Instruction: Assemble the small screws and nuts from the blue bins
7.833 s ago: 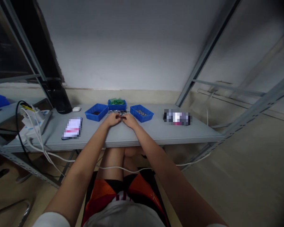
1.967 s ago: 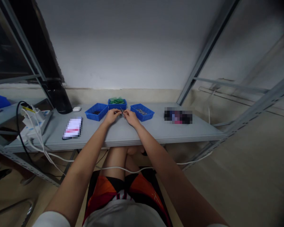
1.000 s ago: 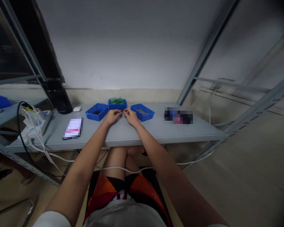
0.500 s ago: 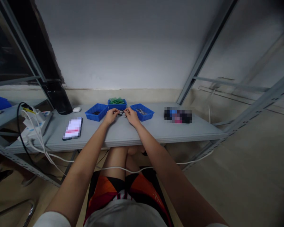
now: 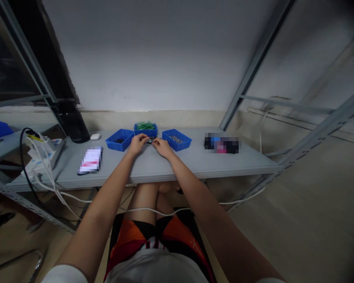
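Note:
My left hand (image 5: 138, 144) rests at the table between the blue bins, its fingers closed in a pinch at a cluster of small dark and silvery parts (image 5: 150, 140). From the other side my right hand (image 5: 163, 147) reaches the same cluster with thumb and fingertips pinched together. Exactly what each hand grips is too small to make out. Left of the hands stands a blue bin (image 5: 109, 144) with small dark pieces. A second blue bin (image 5: 181, 146) at the right has small silvery metal pieces. Behind them, another blue bin (image 5: 146, 132) holds green pieces.
A phone (image 5: 90, 160), a white earbud case (image 5: 95, 136) and a black bottle (image 5: 73, 124) are on the left of the grey table (image 5: 200, 163). Beyond them lies a power strip (image 5: 44, 157) with cables. A blurred dark item (image 5: 222, 144) lies at the right.
My right hand has shifted slightly left and down, its fingertips now over the small parts. The left hand stays nearly where it was, and the bins have not moved.

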Motion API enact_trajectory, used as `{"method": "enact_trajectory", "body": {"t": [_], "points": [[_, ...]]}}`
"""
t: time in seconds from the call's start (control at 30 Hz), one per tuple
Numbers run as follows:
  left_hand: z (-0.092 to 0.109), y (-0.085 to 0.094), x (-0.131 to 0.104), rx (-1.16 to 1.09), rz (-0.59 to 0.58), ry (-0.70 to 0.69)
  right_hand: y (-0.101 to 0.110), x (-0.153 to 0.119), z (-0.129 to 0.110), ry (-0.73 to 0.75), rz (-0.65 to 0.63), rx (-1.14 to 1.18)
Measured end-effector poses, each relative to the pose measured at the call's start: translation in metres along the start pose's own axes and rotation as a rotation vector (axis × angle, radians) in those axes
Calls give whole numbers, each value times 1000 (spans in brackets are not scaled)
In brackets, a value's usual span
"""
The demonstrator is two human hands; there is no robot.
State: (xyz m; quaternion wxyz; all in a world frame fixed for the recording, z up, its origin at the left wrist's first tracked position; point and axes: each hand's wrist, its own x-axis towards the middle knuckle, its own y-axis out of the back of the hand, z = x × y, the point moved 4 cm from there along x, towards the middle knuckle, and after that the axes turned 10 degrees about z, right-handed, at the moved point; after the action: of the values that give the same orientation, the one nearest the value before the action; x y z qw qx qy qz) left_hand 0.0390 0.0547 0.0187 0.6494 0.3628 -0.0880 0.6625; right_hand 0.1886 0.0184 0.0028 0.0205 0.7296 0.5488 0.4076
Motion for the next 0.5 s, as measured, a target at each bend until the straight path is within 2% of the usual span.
{"method": "enact_trajectory", "body": {"t": [0.2, 0.4, 0.5], "points": [[-1, 0, -1, 22, -28, -16, 8, 6, 2, -61, 165, 140], [0, -8, -5, 43, -173, -55, 10, 6, -4, -36, 178, 173], [1, -9, -6, 54, -204, -63, 10, 5, -5, -24, 179, 148]]}}
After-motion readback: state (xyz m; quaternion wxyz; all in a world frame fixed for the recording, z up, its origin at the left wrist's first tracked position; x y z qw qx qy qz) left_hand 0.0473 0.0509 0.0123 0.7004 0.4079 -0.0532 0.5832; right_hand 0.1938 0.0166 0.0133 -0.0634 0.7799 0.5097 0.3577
